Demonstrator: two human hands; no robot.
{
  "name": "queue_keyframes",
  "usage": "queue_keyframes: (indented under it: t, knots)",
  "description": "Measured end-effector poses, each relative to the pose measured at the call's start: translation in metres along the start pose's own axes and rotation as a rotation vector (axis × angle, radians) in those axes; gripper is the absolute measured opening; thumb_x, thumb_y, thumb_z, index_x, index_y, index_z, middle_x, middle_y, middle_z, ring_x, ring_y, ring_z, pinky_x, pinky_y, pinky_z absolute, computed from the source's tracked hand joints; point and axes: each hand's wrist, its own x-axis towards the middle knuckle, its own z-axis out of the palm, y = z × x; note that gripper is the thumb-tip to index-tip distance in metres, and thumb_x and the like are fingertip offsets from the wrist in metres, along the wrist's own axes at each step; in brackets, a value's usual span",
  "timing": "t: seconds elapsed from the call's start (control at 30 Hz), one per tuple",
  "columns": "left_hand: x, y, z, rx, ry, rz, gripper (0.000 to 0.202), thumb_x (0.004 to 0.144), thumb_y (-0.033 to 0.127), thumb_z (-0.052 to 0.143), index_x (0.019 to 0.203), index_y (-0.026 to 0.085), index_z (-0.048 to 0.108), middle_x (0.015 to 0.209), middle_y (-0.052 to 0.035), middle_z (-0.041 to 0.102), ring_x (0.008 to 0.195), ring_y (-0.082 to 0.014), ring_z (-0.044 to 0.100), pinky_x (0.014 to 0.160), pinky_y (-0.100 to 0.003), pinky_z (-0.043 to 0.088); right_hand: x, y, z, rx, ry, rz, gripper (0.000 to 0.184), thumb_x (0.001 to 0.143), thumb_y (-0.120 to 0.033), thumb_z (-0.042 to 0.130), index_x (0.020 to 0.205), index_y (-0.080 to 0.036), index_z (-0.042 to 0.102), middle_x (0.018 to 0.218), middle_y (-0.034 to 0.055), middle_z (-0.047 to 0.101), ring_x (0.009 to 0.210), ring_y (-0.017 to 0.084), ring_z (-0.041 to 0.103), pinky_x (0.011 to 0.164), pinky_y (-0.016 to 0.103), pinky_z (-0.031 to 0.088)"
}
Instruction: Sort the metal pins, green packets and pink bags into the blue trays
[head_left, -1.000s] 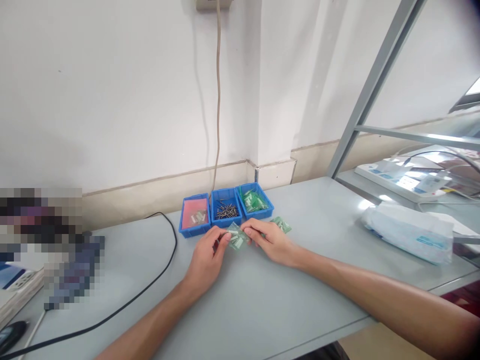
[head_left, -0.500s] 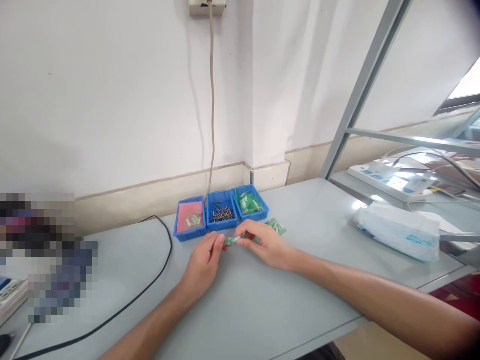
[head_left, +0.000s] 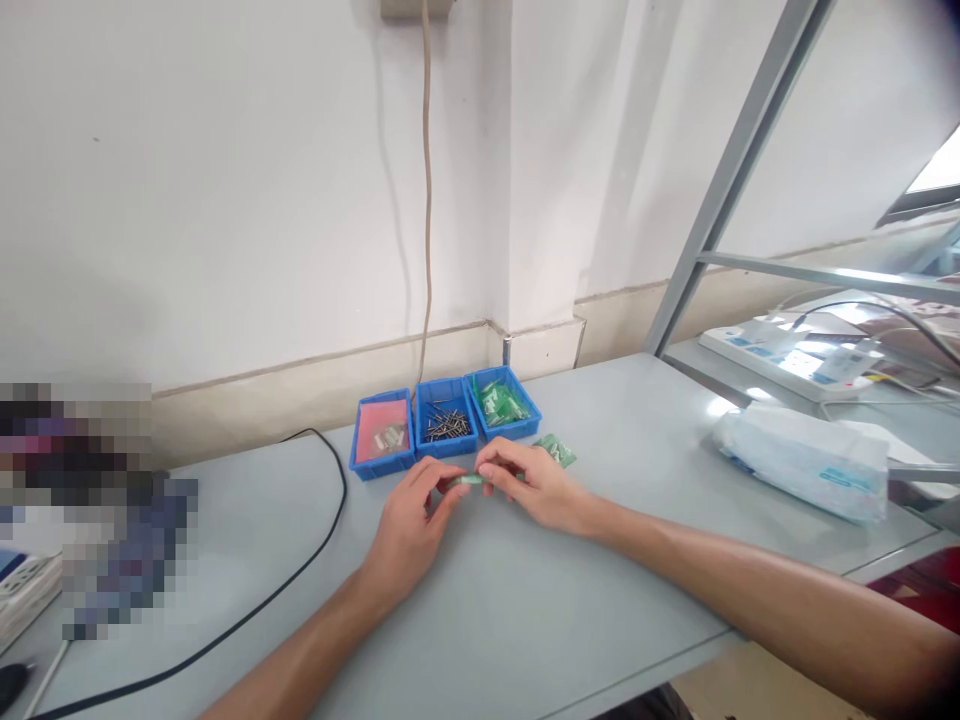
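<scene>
A small green plastic packet [head_left: 470,480] with something pale in it is stretched between my two hands, just above the table. My left hand [head_left: 416,505] pinches its left end between thumb and fingers. At the other end, the fingertips of my right hand [head_left: 531,483] are closed on it. Partly behind my right hand, another green packet [head_left: 555,450] lies on the table. Beyond my hands stand three blue bins in a row: a left bin [head_left: 384,467] with a pink sheet and pale pieces, a middle bin [head_left: 446,447] of dark metal pins or screws, and a right bin [head_left: 512,430] of green packets.
A black cable [head_left: 300,565] curves across the grey table [head_left: 525,620] on the left. To the right lies a white plastic package [head_left: 802,460] near a metal frame [head_left: 705,230]. Behind it is a white power strip [head_left: 780,355]. The wall borders the table's back edge.
My left fingers have opened out and shifted their hold on the packet. The packet now lies flatter between both hands. The bins have stayed in place.
</scene>
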Motion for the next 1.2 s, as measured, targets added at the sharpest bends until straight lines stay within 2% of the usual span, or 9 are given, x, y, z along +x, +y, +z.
queue_keyframes:
  t: [0.1,0.27,0.47,0.57,0.67,0.77,0.87,1.07,1.2]
  knots:
    - [0.0007,0.0009,-0.0009,0.02,0.014,-0.074,0.034,0.113,0.042,0.049,0.092,0.022,0.067,0.084,-0.0011,0.066,0.077,-0.0191,0.058,0.073,-0.03,0.043,-0.001,-0.0013,-0.0012,-0.106,-0.001,-0.111,0.029,0.115,-0.038,0.047,0.102,-0.022,0.068,0.089,0.0007,0.072,0.077,0.016,0.062,0.075,0.029,0.047]
    - [0.0012,0.0001,-0.0005,-0.055,0.013,-0.15,0.048,0.115,0.049,0.039,0.08,0.021,0.057,0.076,0.0001,0.062,0.073,-0.0186,0.057,0.07,-0.03,0.041,-0.0038,-0.0056,-0.0025,-0.194,0.056,-0.225,0.021,0.114,-0.027,0.046,0.123,-0.024,0.066,0.114,0.007,0.071,0.1,0.021,0.065,0.089,0.034,0.052]
    - [0.0027,-0.0008,-0.0003,-0.069,0.033,-0.222,0.053,0.114,0.054,0.038,0.077,0.021,0.056,0.072,0.0009,0.059,0.069,-0.0177,0.054,0.066,-0.028,0.039,-0.0041,-0.0044,-0.0025,-0.208,-0.025,-0.259,0.031,0.107,-0.016,0.054,0.135,-0.028,0.061,0.125,0.008,0.064,0.088,0.018,0.063,0.083,0.032,0.056]
    - [0.0031,0.0005,-0.0009,-0.071,-0.003,-0.197,0.052,0.114,0.052,0.039,0.078,0.02,0.058,0.074,0.0005,0.06,0.071,-0.0178,0.055,0.068,-0.028,0.039,-0.0029,-0.0008,-0.0026,-0.242,-0.037,-0.265,0.028,0.105,-0.018,0.061,0.13,-0.029,0.066,0.128,0.0088,0.06,0.095,0.019,0.064,0.08,0.031,0.056]
    - [0.0028,0.0023,-0.0018,-0.065,-0.046,-0.137,0.049,0.115,0.048,0.039,0.081,0.02,0.061,0.078,-0.0006,0.062,0.075,-0.0182,0.057,0.072,-0.029,0.04,-0.0015,0.0009,-0.0027,-0.239,-0.004,-0.286,0.018,0.107,-0.018,0.058,0.119,-0.026,0.069,0.128,0.0093,0.062,0.108,0.021,0.066,0.091,0.033,0.056]
    - [0.0028,0.0046,-0.0026,-0.055,-0.065,-0.072,0.045,0.116,0.044,0.038,0.088,0.02,0.064,0.087,-0.0027,0.065,0.084,-0.0197,0.06,0.079,-0.03,0.043,-0.0001,0.0008,-0.0029,-0.21,0.03,-0.275,0.014,0.111,-0.024,0.055,0.112,-0.024,0.069,0.118,0.0068,0.071,0.107,0.021,0.068,0.096,0.035,0.053]
    - [0.0033,0.0071,-0.0033,-0.077,-0.057,-0.039,0.041,0.116,0.042,0.037,0.098,0.02,0.066,0.099,-0.0056,0.067,0.096,-0.0217,0.062,0.088,-0.033,0.046,0.0013,0.001,-0.0032,-0.182,0.065,-0.143,0.015,0.112,-0.032,0.056,0.109,-0.024,0.068,0.104,0.0031,0.074,0.087,0.018,0.067,0.081,0.031,0.053]
    - [0.0018,0.0085,-0.0021,-0.051,-0.063,-0.067,0.028,0.113,0.042,0.048,0.101,0.022,0.063,0.098,-0.0036,0.066,0.083,-0.0189,0.057,0.077,-0.031,0.046,0.0017,0.0013,-0.0028,-0.035,0.118,-0.011,0.02,0.111,-0.041,0.055,0.124,-0.026,0.055,0.076,-0.0046,0.055,0.068,0.017,0.054,0.063,0.028,0.046]
    - [-0.001,0.0046,0.0009,-0.078,-0.04,-0.089,0.021,0.111,0.036,0.053,0.125,0.024,0.063,0.108,-0.0049,0.068,0.09,-0.0196,0.061,0.079,-0.031,0.049,0.0005,-0.0025,-0.0028,-0.037,0.101,-0.03,0.024,0.111,-0.042,0.056,0.129,-0.027,0.052,0.074,-0.0063,0.051,0.067,0.016,0.051,0.063,0.028,0.04]
